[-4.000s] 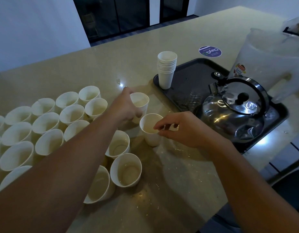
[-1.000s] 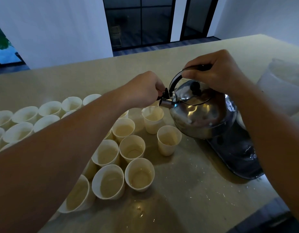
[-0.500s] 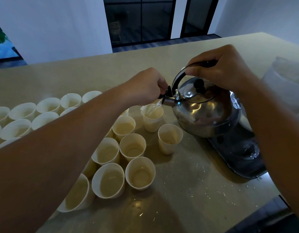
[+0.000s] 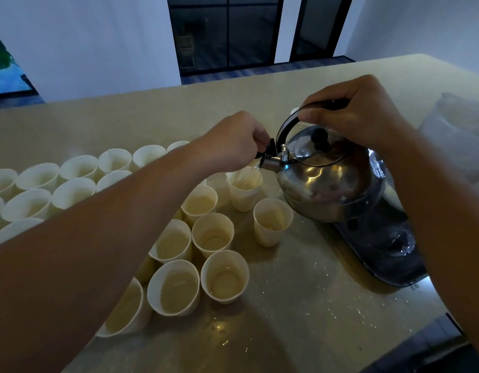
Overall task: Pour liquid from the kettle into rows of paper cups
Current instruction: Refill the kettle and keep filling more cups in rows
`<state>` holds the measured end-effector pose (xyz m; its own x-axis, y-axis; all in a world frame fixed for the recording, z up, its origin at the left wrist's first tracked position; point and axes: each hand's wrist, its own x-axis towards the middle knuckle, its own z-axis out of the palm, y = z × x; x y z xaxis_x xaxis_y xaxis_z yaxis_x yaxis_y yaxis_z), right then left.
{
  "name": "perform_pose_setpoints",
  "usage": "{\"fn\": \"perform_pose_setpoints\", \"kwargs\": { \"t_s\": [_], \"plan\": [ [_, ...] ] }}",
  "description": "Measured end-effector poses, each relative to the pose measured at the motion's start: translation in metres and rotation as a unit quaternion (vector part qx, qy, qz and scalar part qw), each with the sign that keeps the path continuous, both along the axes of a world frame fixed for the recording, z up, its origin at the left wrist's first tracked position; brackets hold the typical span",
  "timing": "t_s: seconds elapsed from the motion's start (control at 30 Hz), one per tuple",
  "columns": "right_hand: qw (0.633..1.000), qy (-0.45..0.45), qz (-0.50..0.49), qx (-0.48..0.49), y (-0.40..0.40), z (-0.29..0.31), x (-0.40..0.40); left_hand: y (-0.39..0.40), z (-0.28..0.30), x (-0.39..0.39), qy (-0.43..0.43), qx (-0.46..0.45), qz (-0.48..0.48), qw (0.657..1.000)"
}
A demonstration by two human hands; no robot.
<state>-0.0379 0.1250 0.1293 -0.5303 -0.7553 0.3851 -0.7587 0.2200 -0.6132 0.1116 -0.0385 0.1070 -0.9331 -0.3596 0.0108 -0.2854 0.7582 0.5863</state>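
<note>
single head-worn wide-angle view, looking forward and down from close above the counter (image 4: pixel 300 305), forearms entering from the lower corners, dark windows (image 4: pixel 227 30) along the top edge

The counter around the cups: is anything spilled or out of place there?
Yes. Small drops glisten on the counter in front of the nearest filled cups, which looks like spilled liquid. One cup stands apart from the rows, beside the kettle. No cup has tipped over.

Counts: one kettle (image 4: pixel 330 181); one dark tray (image 4: pixel 381 249); two hands; paper cups (image 4: pixel 224 277), at least twenty visible, some hidden by the left arm.
</note>
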Motion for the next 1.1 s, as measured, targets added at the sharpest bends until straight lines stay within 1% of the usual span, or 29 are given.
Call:
{"fn": "perform_pose_setpoints", "kwargs": {
  "t_s": [0.23, 0.37, 0.53, 0.63, 0.83, 0.93, 1.1],
  "plan": [
    [1.000, -0.004, 0.005, -0.007, 0.006, -0.006, -0.001, 0.004, -0.003, 0.001, 0.006, 0.007, 0.003, 1.000],
    [0.999, -0.021, -0.002, -0.048, 0.011, -0.013, -0.002, 0.007, -0.002, 0.001, 0.026, 0.009, 0.005, 1.000],
    [0.992, -0.044, -0.022, -0.112, 0.021, -0.017, -0.007, 0.014, 0.006, 0.000, 0.077, 0.006, -0.001, 0.997],
    [0.990, -0.035, -0.028, -0.135, 0.029, -0.014, -0.006, 0.020, 0.011, 0.003, 0.100, 0.008, -0.021, 0.995],
    [0.989, -0.025, -0.027, -0.146, 0.043, -0.004, -0.002, 0.031, 0.017, 0.006, 0.115, 0.012, -0.037, 0.993],
    [0.989, -0.024, -0.022, -0.142, 0.052, 0.002, 0.001, 0.035, 0.019, 0.009, 0.119, 0.033, -0.041, 0.992],
    [0.992, -0.023, -0.008, -0.126, 0.068, 0.003, 0.009, 0.045, 0.021, 0.014, 0.109, 0.039, -0.043, 0.992]
  ]
}}
